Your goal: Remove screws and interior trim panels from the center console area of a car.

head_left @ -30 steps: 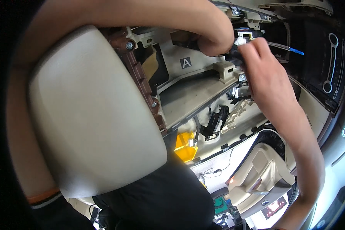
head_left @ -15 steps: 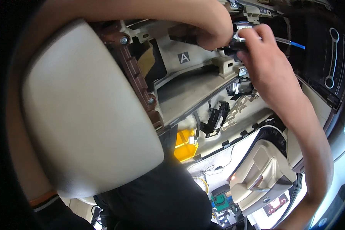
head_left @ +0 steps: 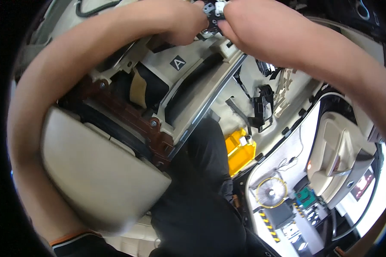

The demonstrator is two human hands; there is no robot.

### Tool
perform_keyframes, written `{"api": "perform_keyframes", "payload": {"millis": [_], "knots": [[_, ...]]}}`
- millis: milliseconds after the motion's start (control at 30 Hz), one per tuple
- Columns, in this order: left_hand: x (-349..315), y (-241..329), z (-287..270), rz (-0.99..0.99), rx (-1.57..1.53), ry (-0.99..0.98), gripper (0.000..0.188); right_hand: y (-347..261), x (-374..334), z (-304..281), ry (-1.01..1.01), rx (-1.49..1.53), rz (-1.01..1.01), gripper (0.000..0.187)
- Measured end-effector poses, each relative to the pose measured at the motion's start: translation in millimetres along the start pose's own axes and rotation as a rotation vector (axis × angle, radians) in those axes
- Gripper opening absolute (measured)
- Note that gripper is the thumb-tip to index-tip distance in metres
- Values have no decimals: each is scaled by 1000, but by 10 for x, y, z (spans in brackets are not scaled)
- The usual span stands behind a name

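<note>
At the top edge of the view my two hands meet over a small black part with white plug-like pieces [head_left: 213,18], in the opened beige car console. My left hand [head_left: 188,23] is curled around the part's left side. My right hand [head_left: 246,21] grips it from the right, thumb underneath and fingers mostly hidden. Below them lies the bare beige console frame [head_left: 161,62] with a dark square label [head_left: 177,63]. A brown bracket [head_left: 128,118] with screws crosses its near end.
A beige padded armrest [head_left: 98,171] stands at the near left. To the right are a black plastic holder [head_left: 263,107], a yellow tray [head_left: 240,154] and loose clips along the sill. Through the door opening show a beige door panel [head_left: 336,156] and a round fan [head_left: 271,192].
The view has swung, so the console sits farther left and higher. Both hands have come together at the black part. The thin blue-tipped shaft beside my right hand no longer shows.
</note>
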State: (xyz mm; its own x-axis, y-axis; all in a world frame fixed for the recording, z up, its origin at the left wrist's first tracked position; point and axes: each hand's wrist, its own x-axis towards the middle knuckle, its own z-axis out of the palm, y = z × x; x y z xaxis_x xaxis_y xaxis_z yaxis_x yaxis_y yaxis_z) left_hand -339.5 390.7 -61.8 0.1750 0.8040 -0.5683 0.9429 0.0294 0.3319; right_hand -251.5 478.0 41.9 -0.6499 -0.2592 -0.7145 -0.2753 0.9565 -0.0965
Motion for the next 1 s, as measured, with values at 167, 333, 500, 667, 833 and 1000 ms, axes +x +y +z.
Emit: {"api": "perform_keyframes", "payload": {"millis": [167,333,500,667,833,1000], "knots": [[24,-90,114,-8,-37,25,47,50,114,14,56,328,322,21],[-93,50,-87,-103,-58,-62,41,-126,78,217,121,-159,156,16],[-37,-58,8,-79,6,-66,36,188,656,189,-418,-171,91,26],[58,-135,89,141,26,-1,35,-85,146,113,165,-221,52,9],[-86,28,-185,-104,80,-311,35,-177,344,138,138,-136,298,11],[-10,21,-82,-2,-3,-48,43,-58,0,5,82,-124,150,21]]}}
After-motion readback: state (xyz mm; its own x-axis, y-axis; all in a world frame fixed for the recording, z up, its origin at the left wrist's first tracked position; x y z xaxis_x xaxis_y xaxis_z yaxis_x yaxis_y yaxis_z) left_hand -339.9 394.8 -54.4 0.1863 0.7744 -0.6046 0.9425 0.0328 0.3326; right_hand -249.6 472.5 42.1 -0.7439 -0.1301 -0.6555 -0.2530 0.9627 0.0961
